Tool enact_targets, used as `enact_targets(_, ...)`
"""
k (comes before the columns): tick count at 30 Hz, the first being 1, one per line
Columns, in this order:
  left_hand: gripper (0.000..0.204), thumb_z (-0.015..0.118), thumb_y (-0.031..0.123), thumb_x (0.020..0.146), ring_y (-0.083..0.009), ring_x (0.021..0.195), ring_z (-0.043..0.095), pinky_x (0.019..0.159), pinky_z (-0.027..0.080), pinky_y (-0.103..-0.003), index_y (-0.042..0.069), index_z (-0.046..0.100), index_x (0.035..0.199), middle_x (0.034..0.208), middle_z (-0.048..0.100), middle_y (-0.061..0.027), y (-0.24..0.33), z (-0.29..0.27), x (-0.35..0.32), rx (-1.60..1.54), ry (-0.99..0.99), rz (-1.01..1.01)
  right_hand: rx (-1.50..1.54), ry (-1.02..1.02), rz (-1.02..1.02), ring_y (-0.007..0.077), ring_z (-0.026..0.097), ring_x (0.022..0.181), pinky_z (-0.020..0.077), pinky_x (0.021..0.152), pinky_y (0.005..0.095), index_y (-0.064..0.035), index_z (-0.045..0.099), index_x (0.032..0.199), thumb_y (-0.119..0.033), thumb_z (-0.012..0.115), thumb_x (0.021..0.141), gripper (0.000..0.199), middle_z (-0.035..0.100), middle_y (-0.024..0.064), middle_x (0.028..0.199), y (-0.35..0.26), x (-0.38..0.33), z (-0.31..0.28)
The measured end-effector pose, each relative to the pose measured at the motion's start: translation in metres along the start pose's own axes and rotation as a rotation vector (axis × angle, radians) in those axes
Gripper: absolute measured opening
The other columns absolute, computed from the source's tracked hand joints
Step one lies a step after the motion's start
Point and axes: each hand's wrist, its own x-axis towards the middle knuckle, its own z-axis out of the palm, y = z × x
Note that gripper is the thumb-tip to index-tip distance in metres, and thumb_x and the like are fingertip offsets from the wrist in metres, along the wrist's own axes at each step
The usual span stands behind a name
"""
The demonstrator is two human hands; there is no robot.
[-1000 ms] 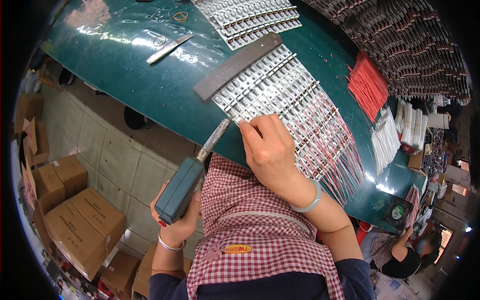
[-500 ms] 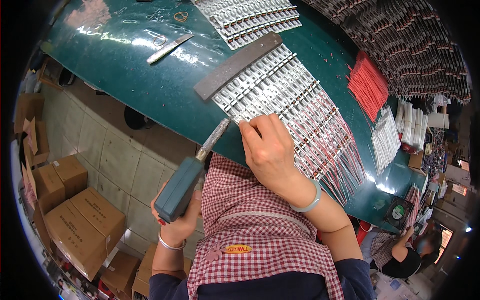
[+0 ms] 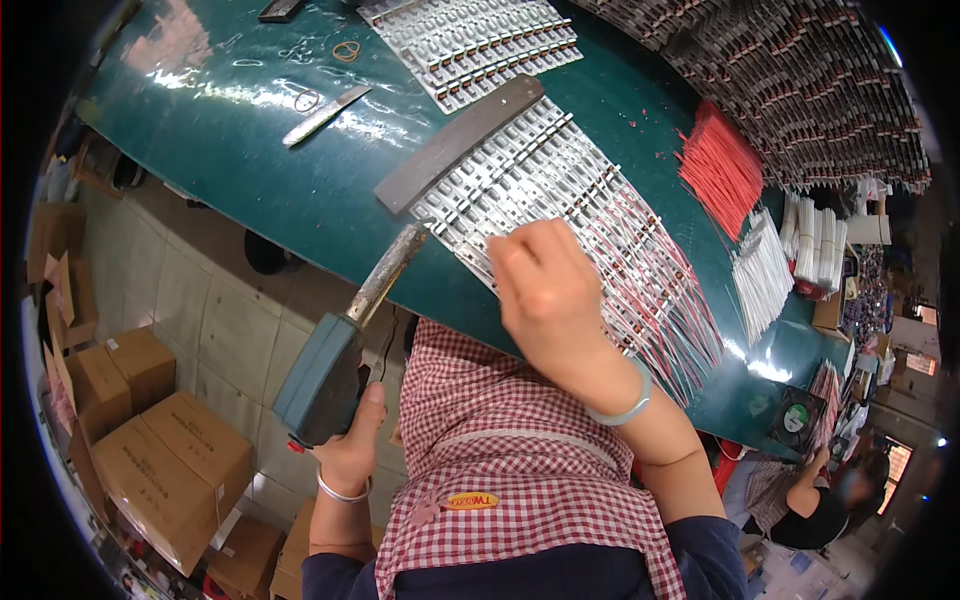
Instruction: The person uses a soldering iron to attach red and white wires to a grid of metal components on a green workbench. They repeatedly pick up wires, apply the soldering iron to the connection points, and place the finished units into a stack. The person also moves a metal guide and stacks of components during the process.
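My left hand (image 3: pixel 352 440) is wrapped round the handle of a grey-green soldering gun (image 3: pixel 322 375) with a long metal barrel. The gun's tip rests at the near left corner of a panel of metal strips (image 3: pixel 520 165), beside the dark bar. My right hand (image 3: pixel 550 300) is closed over the near edge of the panel, fingers curled in; anything they hold is hidden. Red and white wires (image 3: pixel 670 310) fan out from the panel's right part. Across its far left end lies a dark flat bar (image 3: pixel 460 142).
On the green table (image 3: pixel 250 130) lie a knife-like blade (image 3: pixel 326 116), a rubber band (image 3: pixel 346 51), another strip panel (image 3: pixel 480 45), red wires (image 3: pixel 720 170) and white wires (image 3: pixel 763 275). Stacked strips (image 3: pixel 790 90) fill the far right. Cartons (image 3: pixel 175 470) stand left; a co-worker (image 3: pixel 815 510) sits right.
The soldering gun has moved left, its tip shifting toward the dark bar and away from my right hand. My right hand has drawn back a little, its fingers curled tighter.
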Motion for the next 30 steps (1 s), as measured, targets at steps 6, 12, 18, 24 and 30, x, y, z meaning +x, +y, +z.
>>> enact_targets(6,0.037,0.066,-0.009,0.079,-0.0098,0.055,0.054,0.046,0.044,-0.022,-0.006,0.057,0.115,0.105,0.064,-0.0155,0.002,0.005,0.002,-0.057,0.033,-0.039,0.010,-0.064,0.105,0.0279,0.056,0.079,0.0485,0.067,0.0383,-0.0016,0.061,0.079,0.001,0.063,0.078,0.003,0.055,0.0107,0.080,0.034,0.029,-0.021)
enact_targets(12,0.038,0.067,-0.009,0.079,-0.0095,0.056,0.054,0.046,0.044,-0.021,-0.006,0.056,0.116,0.104,0.063,-0.0148,0.003,0.004,0.003,-0.037,0.028,-0.032,-0.015,-0.178,0.104,0.0287,0.057,0.080,0.0489,0.069,0.0399,-0.0023,0.062,0.079,-0.002,0.064,0.077,0.003,0.055,0.0111,0.080,0.028,0.031,-0.003)
enact_targets(18,0.036,0.066,-0.009,0.080,-0.0093,0.057,0.054,0.047,0.044,-0.022,-0.006,0.057,0.115,0.102,0.062,-0.0139,0.005,0.004,0.003,-0.031,0.062,-0.034,-0.269,-0.175,0.046,0.0256,0.058,0.079,0.0477,0.065,0.0360,-0.0016,0.062,0.072,0.001,0.063,0.065,0.007,0.056,0.0097,0.076,0.021,0.029,0.010)
enact_targets(24,0.036,0.065,-0.009,0.079,-0.0096,0.056,0.053,0.046,0.044,-0.022,-0.006,0.057,0.114,0.101,0.062,-0.0132,0.002,0.004,0.002,-0.049,0.054,-0.020,-0.400,-0.240,0.019,0.0235,0.059,0.079,0.0461,0.063,0.0326,-0.0027,0.065,0.072,-0.004,0.066,0.064,0.008,0.059,0.0095,0.076,0.012,0.037,0.011)
enact_targets(30,0.035,0.065,-0.009,0.082,-0.0086,0.059,0.053,0.050,0.042,-0.022,-0.004,0.061,0.116,0.088,0.061,-0.0069,0.009,0.010,0.003,-0.066,0.064,-0.015,-0.339,-0.213,0.085,0.0257,0.060,0.081,0.0499,0.063,0.0361,-0.0010,0.065,0.075,-0.004,0.064,0.068,0.008,0.061,0.0108,0.079,0.019,0.036,0.019)
